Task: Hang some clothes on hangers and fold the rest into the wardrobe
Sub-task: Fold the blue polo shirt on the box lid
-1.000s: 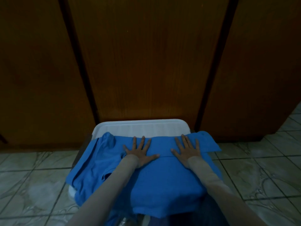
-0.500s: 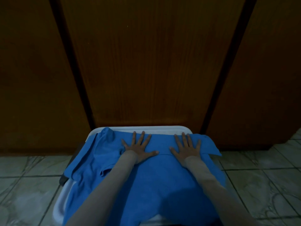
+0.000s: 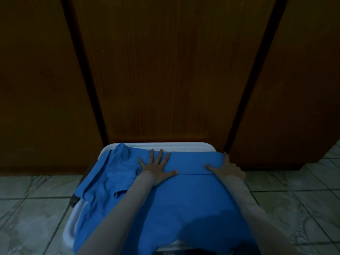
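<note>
The left hand [image 3: 156,169] is lying flat on the blue garment [image 3: 184,203], fingers straight and spread wide, thumb reaching toward the other hand. It is holding nothing; it is pressing down, most likely to pin the cloth so the fold stays put while the far side is worked.

The right hand [image 3: 227,168] is sitting at the garment's right edge, thumb stretched flat along the fold line toward the left hand. Its fingers are bending over the edge of the cloth, so I cannot tell whether they are gripping the fabric or only resting over it. My guess is that it is getting ready to tuck or turn in that side.

Between the two thumbs a straight crease is running across, where the far strip of the garment is lying doubled over the rest. Beyond the left hand's little finger a sleeve [image 3: 121,150] is bunching up, and loose folds are trailing down on that side, not yet squared off. So the folding looks early, with the left side still to be brought in.

Under both hands a white plastic tub [image 3: 176,145] is serving as the folding surface; the garment is covering nearly all of it, so what is inside is hidden. Just past the fingertips the closed wardrobe doors [image 3: 165,70] are standing, and tiled floor [image 3: 294,199] is spreading out either side.
</note>
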Motion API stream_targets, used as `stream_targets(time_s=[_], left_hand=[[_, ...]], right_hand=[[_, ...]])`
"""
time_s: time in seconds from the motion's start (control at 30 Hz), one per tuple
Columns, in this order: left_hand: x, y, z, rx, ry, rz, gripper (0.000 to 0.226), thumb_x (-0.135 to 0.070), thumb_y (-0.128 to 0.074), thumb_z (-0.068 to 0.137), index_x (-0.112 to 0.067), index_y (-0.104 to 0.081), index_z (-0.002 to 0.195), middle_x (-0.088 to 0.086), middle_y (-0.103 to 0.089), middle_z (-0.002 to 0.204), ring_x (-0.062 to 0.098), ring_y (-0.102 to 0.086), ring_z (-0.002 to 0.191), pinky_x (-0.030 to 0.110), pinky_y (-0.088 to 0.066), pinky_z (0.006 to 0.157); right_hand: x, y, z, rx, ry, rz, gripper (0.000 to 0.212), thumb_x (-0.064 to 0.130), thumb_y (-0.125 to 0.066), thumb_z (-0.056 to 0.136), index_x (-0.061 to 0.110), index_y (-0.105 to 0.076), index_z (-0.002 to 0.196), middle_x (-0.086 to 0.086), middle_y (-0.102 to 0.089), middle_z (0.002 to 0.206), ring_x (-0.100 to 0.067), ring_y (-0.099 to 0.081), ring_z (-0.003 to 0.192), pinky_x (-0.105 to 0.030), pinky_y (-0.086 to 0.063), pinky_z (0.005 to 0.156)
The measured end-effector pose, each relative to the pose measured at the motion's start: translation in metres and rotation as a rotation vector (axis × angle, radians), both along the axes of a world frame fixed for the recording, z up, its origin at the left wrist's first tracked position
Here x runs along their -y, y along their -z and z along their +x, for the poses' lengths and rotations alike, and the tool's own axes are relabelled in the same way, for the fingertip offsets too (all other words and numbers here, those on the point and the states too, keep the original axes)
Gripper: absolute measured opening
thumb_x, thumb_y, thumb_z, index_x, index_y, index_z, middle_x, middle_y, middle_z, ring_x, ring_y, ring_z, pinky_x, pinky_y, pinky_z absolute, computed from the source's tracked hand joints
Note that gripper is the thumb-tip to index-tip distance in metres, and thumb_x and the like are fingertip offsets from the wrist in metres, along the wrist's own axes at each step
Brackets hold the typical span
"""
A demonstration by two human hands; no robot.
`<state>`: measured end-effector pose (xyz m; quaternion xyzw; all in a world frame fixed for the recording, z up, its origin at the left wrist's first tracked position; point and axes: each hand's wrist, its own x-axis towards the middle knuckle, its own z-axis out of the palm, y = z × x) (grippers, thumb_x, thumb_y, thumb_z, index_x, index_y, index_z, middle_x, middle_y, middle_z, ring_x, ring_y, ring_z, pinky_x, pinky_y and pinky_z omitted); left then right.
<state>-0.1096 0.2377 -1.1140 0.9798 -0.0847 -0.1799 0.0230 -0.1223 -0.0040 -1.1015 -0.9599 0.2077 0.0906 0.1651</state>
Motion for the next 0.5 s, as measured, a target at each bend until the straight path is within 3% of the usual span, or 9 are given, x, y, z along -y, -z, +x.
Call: stream_targets(time_s=[0.1,0.3,0.43,0.5], left_hand=[[0.0,0.0,-0.005,0.018,0.0,0.0,0.085,-0.08,-0.018,0.08,-0.04,0.022,0.143,-0.008,0.029,0.153,0.027,0.026,0.141,0.069,0.008,0.107],[0.01,-0.001,-0.026,0.152,0.038,0.216,0.073,-0.065,-0.008,0.092,-0.026,0.017,0.148,0.004,0.014,0.158,0.03,0.008,0.145,0.062,0.003,0.112],[-0.003,-0.013,-0.042,0.282,0.091,0.289,0.057,-0.044,-0.016,0.101,-0.015,-0.011,0.15,0.011,-0.021,0.153,0.03,-0.024,0.138,0.06,-0.005,0.113],[-0.014,-0.022,-0.05,0.29,0.05,0.291,0.051,-0.042,-0.023,0.1,-0.014,-0.025,0.144,0.01,-0.034,0.145,0.029,-0.031,0.133,0.056,-0.015,0.112]], right_hand=[[0.01,-0.004,-0.01,-0.042,0.077,0.159,0.093,0.069,-0.049,0.081,0.017,-0.014,0.148,-0.013,-0.036,0.144,-0.033,-0.04,0.129,-0.043,-0.037,0.103],[-0.013,0.007,-0.025,0.061,-0.155,-0.364,0.062,0.042,-0.016,0.101,0.011,0.005,0.15,-0.004,0.002,0.159,-0.016,-0.002,0.146,-0.058,-0.003,0.113],[-0.03,0.007,-0.039,0.007,-0.397,-0.426,0.051,0.032,-0.013,0.103,0.02,0.0,0.151,-0.001,0.008,0.158,-0.014,0.004,0.146,-0.064,0.004,0.109],[-0.045,0.006,-0.045,-0.005,-0.539,-0.39,0.051,0.028,-0.018,0.104,0.019,0.0,0.151,0.004,0.005,0.158,-0.012,0.0,0.145,-0.063,0.003,0.111]])
